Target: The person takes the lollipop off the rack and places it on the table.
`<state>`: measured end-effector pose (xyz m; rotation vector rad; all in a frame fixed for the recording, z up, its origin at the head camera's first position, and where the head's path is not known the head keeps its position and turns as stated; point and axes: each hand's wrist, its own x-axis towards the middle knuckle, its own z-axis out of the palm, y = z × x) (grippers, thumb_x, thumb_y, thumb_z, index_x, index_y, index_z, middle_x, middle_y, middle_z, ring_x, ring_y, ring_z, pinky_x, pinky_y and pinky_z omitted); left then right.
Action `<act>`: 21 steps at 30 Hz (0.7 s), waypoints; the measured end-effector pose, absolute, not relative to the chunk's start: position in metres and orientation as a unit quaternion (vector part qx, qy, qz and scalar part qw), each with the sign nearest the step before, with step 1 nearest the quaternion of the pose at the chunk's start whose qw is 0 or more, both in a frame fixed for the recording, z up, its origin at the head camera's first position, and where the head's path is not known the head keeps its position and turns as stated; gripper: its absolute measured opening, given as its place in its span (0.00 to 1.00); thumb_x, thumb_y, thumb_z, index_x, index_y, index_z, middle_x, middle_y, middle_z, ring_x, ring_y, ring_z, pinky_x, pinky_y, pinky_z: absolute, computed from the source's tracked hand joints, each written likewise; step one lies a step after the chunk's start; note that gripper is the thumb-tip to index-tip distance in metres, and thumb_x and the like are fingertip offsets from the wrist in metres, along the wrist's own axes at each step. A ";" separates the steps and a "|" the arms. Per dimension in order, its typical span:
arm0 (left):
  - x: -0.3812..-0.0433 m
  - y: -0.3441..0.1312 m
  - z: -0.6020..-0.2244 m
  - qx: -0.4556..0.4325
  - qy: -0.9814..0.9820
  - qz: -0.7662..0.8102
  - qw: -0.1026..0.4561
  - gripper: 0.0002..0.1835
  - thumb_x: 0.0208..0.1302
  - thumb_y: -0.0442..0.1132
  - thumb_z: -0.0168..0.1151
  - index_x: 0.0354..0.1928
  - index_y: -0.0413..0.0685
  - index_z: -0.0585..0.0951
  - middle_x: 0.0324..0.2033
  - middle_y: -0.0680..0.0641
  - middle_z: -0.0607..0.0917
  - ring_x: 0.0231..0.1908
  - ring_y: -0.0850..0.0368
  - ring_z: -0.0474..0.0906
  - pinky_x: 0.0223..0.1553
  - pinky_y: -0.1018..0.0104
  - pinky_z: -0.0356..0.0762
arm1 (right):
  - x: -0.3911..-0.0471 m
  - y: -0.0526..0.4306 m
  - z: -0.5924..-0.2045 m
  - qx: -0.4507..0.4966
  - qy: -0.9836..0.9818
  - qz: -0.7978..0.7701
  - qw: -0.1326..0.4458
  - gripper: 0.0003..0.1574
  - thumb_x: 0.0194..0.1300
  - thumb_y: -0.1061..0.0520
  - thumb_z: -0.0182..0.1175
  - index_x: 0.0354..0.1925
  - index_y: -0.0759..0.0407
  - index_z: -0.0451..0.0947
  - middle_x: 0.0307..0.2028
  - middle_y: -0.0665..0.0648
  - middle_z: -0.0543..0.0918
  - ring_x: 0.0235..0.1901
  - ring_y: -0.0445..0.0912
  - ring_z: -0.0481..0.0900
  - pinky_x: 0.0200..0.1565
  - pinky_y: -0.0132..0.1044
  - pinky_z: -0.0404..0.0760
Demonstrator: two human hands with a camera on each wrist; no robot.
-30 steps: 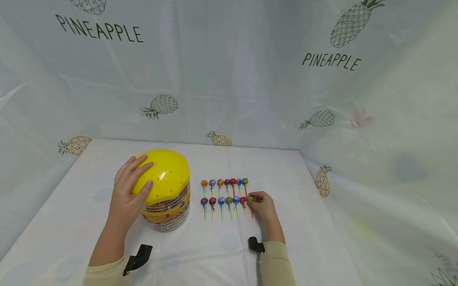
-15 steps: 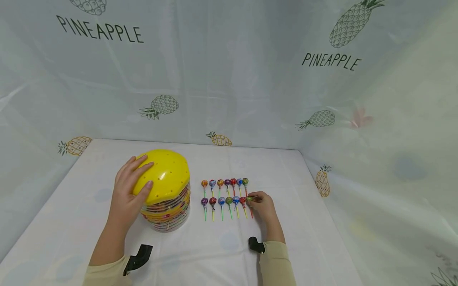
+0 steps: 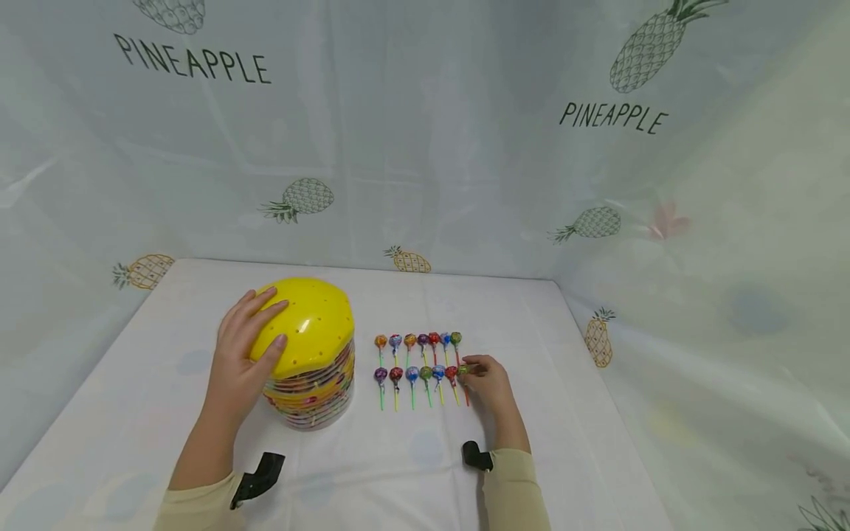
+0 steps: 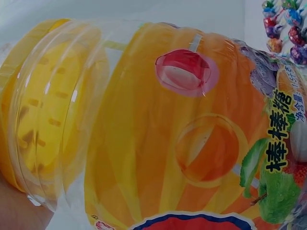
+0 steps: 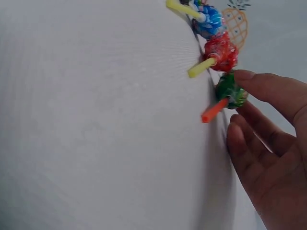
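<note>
A large clear jar (image 3: 315, 398) with a yellow lid (image 3: 315, 321) and a bright fruit-printed label stands on the left of the table. My left hand (image 3: 240, 354) rests on the lid's left side, its fingers and thumb spread over the top. In the left wrist view the jar's orange label (image 4: 144, 129) fills most of the picture. To the right, wrapped lollipops lie in two rows. My right hand (image 3: 488, 380) pinches the head of a green lollipop (image 5: 231, 91) with an orange stick, at the right end of the near row. Beside it lies a red lollipop (image 5: 221, 52).
The far row (image 3: 423, 340) holds several lollipops, heads away from me and sticks pointing towards me. A white cloth (image 3: 372, 472) covers the table. Pineapple-printed curtains (image 3: 425, 147) hang behind and at the sides.
The view has shifted very slightly. Both hands keep their places, the left on the jar's lid and the right at the green lollipop.
</note>
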<state>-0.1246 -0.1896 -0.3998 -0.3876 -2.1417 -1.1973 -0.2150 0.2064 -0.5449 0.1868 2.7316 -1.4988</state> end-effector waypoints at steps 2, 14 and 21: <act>-0.125 -0.189 -0.401 -0.149 -0.817 -0.456 0.321 0.24 0.60 0.29 0.60 0.60 0.44 0.78 0.67 0.45 0.70 0.71 0.44 0.50 0.69 0.37 0.45 | -0.212 0.208 -0.540 0.057 0.878 -0.476 0.004 0.22 0.57 0.64 0.69 0.51 0.56 0.82 0.45 0.57 0.80 0.45 0.52 0.78 0.44 0.47 0.80; -0.128 -0.194 -0.401 -0.152 -0.834 -0.427 0.316 0.25 0.61 0.32 0.59 0.62 0.44 0.76 0.69 0.45 0.67 0.73 0.45 0.47 0.69 0.36 0.42 | -0.215 0.233 -0.482 -0.082 0.901 -0.423 -0.048 0.25 0.56 0.63 0.71 0.54 0.57 0.80 0.52 0.57 0.79 0.50 0.54 0.76 0.50 0.51 0.78; -0.127 -0.216 -0.402 -0.163 -0.880 -0.357 0.267 0.33 0.63 0.41 0.61 0.70 0.46 0.67 0.75 0.48 0.52 0.72 0.41 0.47 0.67 0.35 0.48 | -0.220 0.256 -0.450 -0.187 0.920 -0.342 -0.048 0.26 0.55 0.63 0.72 0.53 0.57 0.80 0.53 0.56 0.77 0.55 0.56 0.73 0.55 0.56 0.74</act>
